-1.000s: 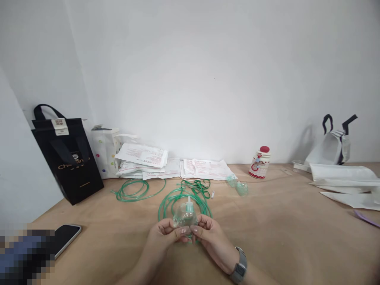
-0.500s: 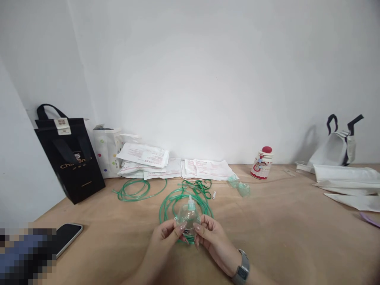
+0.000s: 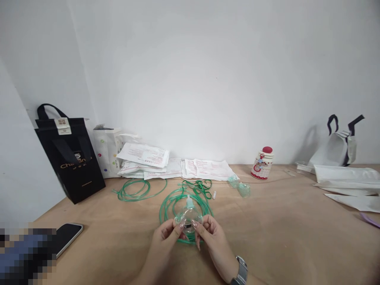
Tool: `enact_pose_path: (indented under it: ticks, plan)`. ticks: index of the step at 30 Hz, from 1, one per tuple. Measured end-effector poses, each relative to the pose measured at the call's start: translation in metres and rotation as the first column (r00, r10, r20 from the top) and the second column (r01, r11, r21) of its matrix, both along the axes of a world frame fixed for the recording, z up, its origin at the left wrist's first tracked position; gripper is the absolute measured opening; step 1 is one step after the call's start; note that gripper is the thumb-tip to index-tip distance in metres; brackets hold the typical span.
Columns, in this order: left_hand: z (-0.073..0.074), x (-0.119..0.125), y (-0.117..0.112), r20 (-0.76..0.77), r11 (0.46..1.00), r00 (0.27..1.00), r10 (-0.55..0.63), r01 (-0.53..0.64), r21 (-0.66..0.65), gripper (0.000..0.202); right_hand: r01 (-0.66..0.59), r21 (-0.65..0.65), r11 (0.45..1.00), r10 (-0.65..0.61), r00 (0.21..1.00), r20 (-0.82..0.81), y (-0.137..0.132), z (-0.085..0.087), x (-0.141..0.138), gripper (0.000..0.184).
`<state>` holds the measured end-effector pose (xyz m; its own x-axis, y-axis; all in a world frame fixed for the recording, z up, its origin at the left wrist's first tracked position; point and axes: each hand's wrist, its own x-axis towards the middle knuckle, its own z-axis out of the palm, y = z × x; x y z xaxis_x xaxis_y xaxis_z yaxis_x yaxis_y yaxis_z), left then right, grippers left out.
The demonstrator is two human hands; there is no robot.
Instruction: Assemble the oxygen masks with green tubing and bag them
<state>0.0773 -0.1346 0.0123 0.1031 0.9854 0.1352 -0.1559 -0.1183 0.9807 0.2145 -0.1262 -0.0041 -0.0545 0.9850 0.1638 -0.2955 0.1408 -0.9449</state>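
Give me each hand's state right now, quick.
Left hand: closed, holding the left edge of a clear, domed plastic mask between thumb and fingers.
Right hand: closed, holding the same mask's right edge.

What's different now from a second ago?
The two thumbs, nearly meeting on the clear mask before, have moved slightly apart, and a dark strip now shows between them. Nothing was let go: the left hand and right hand keep their grip on the mask. The green tubes, white packets, bottle and phone stayed put; only the camera shifted a little.
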Motion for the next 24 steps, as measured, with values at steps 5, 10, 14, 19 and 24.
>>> enact_pose_path:
  ticks: [5, 10, 14, 19, 24]
  plan:
    - [-0.006, 0.001, 0.000, 0.043, 0.999, 0.998, 0.046, -0.045, -0.022, 0.031, -0.056, -0.050, 0.997, 0.055, 0.998, -0.025, -0.001, -0.006, -0.002, 0.036]
    - [-0.009, 0.002, -0.001, 0.044, 0.998, 0.997, 0.062, -0.061, -0.030, 0.035, -0.108, -0.088, 0.990, 0.103, 0.993, -0.063, -0.002, -0.007, -0.001, 0.037]
    - [-0.009, 0.006, 0.000, 0.127, 0.998, 0.990, 0.061, -0.061, -0.009, 0.030, -0.136, -0.099, 0.986, 0.127, 0.988, -0.086, -0.001, -0.006, -0.001, 0.037]
    - [-0.008, 0.011, -0.002, 0.207, 0.999, 0.978, -0.019, 0.013, 0.029, 0.018, -0.146, -0.077, 0.986, 0.138, 0.986, -0.093, -0.002, -0.005, -0.002, 0.037]
    - [-0.014, 0.010, 0.001, 0.233, 0.999, 0.972, 0.036, -0.043, 0.024, 0.010, -0.147, -0.087, 0.985, 0.141, 0.987, -0.070, -0.003, -0.008, -0.003, 0.038]
